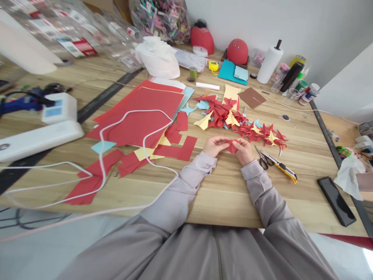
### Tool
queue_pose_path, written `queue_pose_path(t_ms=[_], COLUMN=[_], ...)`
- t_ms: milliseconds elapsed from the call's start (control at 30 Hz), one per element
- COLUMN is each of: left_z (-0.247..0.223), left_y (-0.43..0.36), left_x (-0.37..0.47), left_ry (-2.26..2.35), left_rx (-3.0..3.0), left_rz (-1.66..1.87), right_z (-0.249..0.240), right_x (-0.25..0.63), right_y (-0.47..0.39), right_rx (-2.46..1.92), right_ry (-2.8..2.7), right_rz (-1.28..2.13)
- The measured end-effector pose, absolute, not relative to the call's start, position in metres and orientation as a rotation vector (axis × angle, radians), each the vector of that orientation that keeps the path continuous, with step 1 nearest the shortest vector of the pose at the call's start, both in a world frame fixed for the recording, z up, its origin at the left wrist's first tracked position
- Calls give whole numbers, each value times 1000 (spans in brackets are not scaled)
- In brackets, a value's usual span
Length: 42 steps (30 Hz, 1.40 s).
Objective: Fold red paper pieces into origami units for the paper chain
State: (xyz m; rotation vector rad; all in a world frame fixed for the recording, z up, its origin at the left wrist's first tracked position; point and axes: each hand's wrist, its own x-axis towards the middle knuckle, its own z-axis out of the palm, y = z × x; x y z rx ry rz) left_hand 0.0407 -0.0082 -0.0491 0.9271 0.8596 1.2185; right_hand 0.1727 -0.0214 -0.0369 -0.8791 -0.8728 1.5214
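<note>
A small folded piece of red paper (232,147) is pinched between both hands above the wooden table. My left hand (215,146) grips its left side, thumb and fingers pressed together. On its right side my right hand (244,151) holds it the same way. Just beyond the hands lies a pile of folded red, yellow and blue paper pieces (221,112), with star shapes (272,137) at its right end. Black-handled scissors (264,158) and a yellow utility knife (284,170) lie to the right of my right hand.
Large red sheets (140,112) and cut red strips (171,151) lie left, crossed by a white cable (163,167). A phone (336,200) rests at the right. Bottles (270,64) and two red domed objects (237,51) stand at the back.
</note>
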Motion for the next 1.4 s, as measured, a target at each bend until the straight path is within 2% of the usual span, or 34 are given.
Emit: queue_pose_path(t_ms=[533,900,1400], left_z=[-45,-55,-43], left_y=[-7,-3,-8], left_x=[41,40,41], left_ry=[864,854,792], left_rx=[689,772,635], left_rz=[1208,1254,1173], right_z=[-51,-51,-38], right_x=[175,174,173], right_y=[-19,-19,-20], right_rx=[-995,-1009,-918], right_ry=[-1140,-1057,-894], right_rz=[1381,1412,1553])
